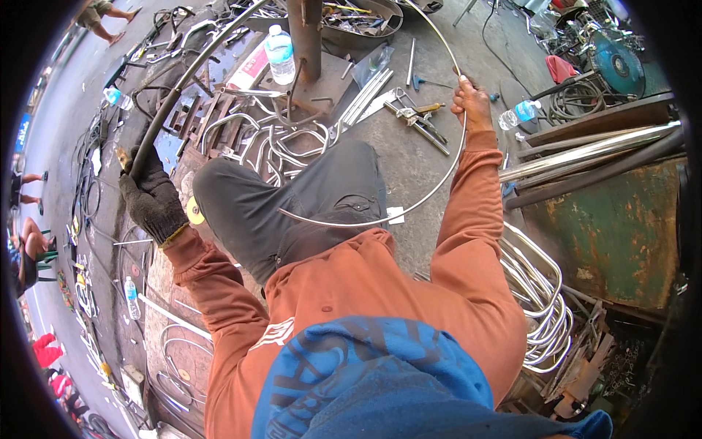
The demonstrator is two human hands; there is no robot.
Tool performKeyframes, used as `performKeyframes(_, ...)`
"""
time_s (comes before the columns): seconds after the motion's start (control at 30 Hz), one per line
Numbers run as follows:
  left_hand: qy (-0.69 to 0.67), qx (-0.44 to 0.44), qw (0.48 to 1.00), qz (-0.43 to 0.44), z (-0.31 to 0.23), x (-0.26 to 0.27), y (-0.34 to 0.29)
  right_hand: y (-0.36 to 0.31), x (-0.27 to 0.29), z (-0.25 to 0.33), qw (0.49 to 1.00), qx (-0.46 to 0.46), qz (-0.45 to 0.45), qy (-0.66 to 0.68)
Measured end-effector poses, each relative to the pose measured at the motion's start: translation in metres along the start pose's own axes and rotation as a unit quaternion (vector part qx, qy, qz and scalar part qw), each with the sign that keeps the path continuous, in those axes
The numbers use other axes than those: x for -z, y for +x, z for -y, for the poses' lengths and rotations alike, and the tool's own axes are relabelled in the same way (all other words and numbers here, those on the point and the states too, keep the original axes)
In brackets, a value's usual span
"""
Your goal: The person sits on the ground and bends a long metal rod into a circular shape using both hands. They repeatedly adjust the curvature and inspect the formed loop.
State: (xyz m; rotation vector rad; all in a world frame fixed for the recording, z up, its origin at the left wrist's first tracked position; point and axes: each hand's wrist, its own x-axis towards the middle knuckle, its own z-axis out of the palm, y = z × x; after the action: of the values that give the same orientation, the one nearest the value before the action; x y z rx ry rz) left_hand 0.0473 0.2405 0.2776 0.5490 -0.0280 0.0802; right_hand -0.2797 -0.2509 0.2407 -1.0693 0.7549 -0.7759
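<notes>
My left hand [153,197], in a dark knitted glove, is closed round the lower end of a long dark metal bar [175,91]. The bar rises toward the top edge, where its far end leaves the picture. My bare right hand [473,102] grips a thin, shiny curved metal rod [439,183]. This rod comes from the top edge, passes through my fingers and bends round to a free end above my lap. Between my hands stands a rusty upright post [304,44]. Several bent shiny rods [281,150] lie in a heap beyond my knees.
A water bottle [280,55] stands beside the post; another [519,115] lies at right. A clamp [417,121] rests on the floor. Straight pipes [592,150] jut in over a rusty green metal panel [607,241]. Coiled rods [541,300] lie by my right elbow. People are at far left.
</notes>
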Motion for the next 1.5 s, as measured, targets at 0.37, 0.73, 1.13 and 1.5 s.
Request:
performKeyframes(0.37, 0.068, 0.045, 0.997, 0.018, -0.033, 0.030, 0.166, 0.000, 0.007, 0.041, 0.997, -0.038, 0.028, -0.059)
performKeyframes(0.73, 0.158, -0.013, 0.986, 0.054, -0.030, 0.003, 0.179, -0.023, 0.004, 0.016, 0.999, -0.032, -0.011, -0.026)
performKeyframes(1.13, 0.081, 0.035, 0.993, 0.078, -0.051, -0.010, 0.184, -0.050, -0.019, -0.025, 0.995, -0.038, -0.016, 0.087)
performKeyframes(1.5, 0.121, 0.095, 0.982, 0.109, -0.017, 0.001, 0.277, -0.043, -0.007, -0.008, 0.998, 0.002, -0.053, 0.042)
